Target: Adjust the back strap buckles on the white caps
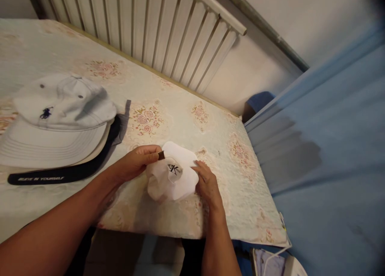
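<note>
A small white cap (161, 184) with a black CK-like monogram is held just over the front part of the bed. My left hand (140, 160) pinches a dark tab at the cap's left edge between thumb and fingers. On the other side, my right hand (208, 183) grips the edge of the stiff white brim; part of its grip is hidden beneath. To the left lies a pale cap (64, 101) with a dark blue horse-rider emblem, stacked over a cream brim and a black brim (39, 179) with white lettering.
The bed cover (177, 107) is pale with flower bunches. A slatted headboard-like panel (144, 31) borders the far side. A blue curtain (303, 148) hangs on the right, with a blue item (260, 101) behind it. Objects and a white cable (278, 252) sit below the right corner.
</note>
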{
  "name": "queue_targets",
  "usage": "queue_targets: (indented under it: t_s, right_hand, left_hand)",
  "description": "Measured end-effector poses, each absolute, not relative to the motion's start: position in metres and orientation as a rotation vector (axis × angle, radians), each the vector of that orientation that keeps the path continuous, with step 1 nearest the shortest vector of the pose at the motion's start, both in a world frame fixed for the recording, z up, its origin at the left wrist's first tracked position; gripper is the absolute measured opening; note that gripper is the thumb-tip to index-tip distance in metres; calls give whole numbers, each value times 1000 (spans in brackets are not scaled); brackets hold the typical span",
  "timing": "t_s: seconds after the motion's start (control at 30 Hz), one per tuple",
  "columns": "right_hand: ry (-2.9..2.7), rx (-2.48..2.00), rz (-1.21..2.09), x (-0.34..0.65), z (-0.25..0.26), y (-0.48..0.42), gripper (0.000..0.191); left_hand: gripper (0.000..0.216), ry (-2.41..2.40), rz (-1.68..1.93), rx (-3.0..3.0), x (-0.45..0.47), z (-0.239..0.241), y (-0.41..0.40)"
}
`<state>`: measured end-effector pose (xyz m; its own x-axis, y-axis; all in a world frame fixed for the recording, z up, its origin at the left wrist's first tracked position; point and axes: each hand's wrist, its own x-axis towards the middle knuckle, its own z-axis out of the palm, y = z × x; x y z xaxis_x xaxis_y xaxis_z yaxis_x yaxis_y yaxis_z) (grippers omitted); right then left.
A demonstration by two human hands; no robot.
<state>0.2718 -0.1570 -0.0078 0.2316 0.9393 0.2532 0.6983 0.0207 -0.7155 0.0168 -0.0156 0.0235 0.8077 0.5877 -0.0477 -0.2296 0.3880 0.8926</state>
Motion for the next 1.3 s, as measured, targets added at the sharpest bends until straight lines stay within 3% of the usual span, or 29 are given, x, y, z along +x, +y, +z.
queue_targets:
  t_s: [0.27, 0.47, 0.63, 0.77, 0.93, 1.1, 1.3]
  right_hand:
    - [-1597, -1694, 224, 281, -42, -148, 29]
    - [-1540, -1509, 366, 269, -10, -149, 23]
    - [-1213, -1417, 409, 263, 10, -161, 8]
    - [-984, -1455, 462, 265, 11, -170, 9]
    - [-827, -1364, 611, 264, 17, -172, 14]
    - [-712, -1300, 735, 258, 22, -171, 15]
    - [-565, -1192, 1018, 253, 5, -162, 22]
  left_hand:
    - [30, 282, 668, 885, 16, 25, -11]
    - [26, 277, 792, 751, 13, 25, -4]
    - [18, 261, 885, 561, 12, 34, -4]
    - [11, 249, 832, 425, 12, 39, -6]
    - [19, 214, 815, 324, 14, 38, -7]
    - [43, 52, 768, 355, 18, 37, -12]
    - [40, -4, 747, 370, 17, 28, -14]
